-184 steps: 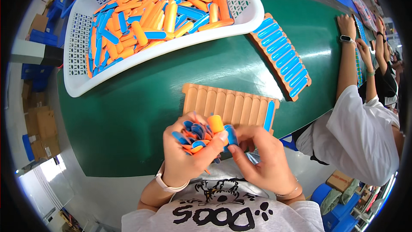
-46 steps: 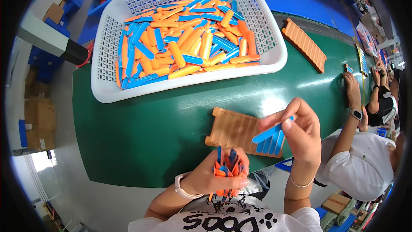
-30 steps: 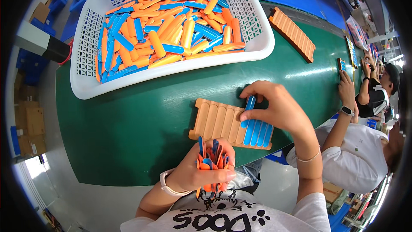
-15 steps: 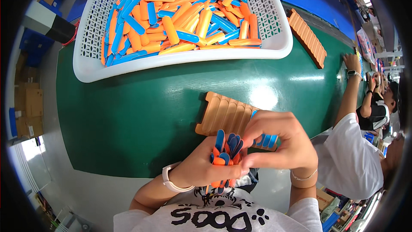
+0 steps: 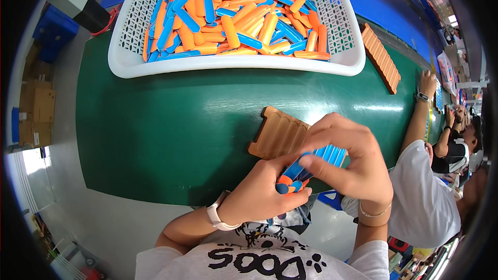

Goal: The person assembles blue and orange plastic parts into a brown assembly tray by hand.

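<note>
My left hand (image 5: 262,192) grips a bundle of blue and orange sticks (image 5: 288,182) just over the near edge of the green belt. My right hand (image 5: 346,161) pinches one blue stick (image 5: 295,168) at the top of that bundle. Right behind my hands lies an orange grooved tray (image 5: 277,134); its right-hand grooves hold blue sticks (image 5: 332,154), its left grooves are bare. My right hand hides part of the tray.
A white perforated basket (image 5: 233,65) full of orange and blue sticks stands at the far side of the green belt (image 5: 171,124). A second orange grooved tray (image 5: 381,58) lies far right. Other people's arms (image 5: 423,103) reach onto the belt at the right.
My right hand came back from the tray's blue-filled grooves to the bundle in my left hand and now pinches a blue stick there. The view shifted slightly.
</note>
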A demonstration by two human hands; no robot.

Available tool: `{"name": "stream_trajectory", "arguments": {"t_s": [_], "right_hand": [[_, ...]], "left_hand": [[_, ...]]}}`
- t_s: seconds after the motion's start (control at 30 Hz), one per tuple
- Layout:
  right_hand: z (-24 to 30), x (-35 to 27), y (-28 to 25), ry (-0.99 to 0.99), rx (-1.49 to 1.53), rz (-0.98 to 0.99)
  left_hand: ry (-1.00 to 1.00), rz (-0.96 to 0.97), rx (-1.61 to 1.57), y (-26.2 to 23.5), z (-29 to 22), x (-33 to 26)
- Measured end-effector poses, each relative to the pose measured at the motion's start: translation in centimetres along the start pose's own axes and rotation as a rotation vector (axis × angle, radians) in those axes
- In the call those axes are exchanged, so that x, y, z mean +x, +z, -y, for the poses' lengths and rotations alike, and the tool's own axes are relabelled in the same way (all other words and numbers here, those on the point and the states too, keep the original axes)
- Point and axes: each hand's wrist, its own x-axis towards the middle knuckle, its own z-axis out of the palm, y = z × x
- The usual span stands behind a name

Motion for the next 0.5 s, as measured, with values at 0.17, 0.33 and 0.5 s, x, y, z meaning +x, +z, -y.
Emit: {"name": "stream_trajectory", "arguments": {"t_s": [0.17, 0.33, 0.5], "right_hand": [[-0.2, 0.2, -0.5, 0.189, 0.669, -0.292], [-5.7, -0.2, -1.3, 0.305, 0.646, -0.421], [-4.6, 0.0, -2.0, 0.408, 0.033, -0.013]], "left_hand": [[-0.123, 0.024, -0.092, -0.3, -0.7, -0.5], [0.015, -0.117, -0.139, -2.3, -1.2, -2.9], [0.035, -0.237, -0.199, -4.5, -1.4, -2.9]]}}
